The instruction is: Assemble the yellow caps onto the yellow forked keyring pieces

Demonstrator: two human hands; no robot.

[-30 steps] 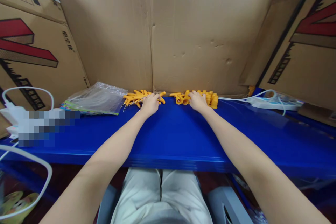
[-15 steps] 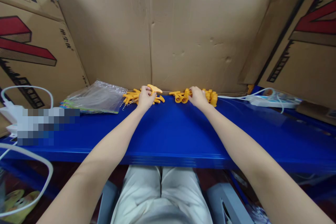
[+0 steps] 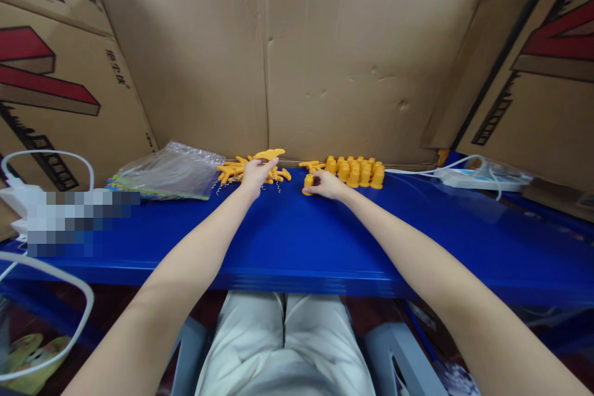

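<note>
Handle (image 3: 270, 153), smooth, yellow, grasped by left hand (image 3: 253, 176), flared yellow cylinder (image 3: 308, 182) grasped by right hand (image 3: 330, 185)

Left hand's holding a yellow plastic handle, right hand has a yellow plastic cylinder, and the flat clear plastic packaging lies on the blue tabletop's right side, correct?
Not quite: in the head view, the flat clear plastic packaging lies on the left side of the blue tabletop. The left hand holds a yellow plastic handle, the right hand a yellow plastic cylinder.
</note>
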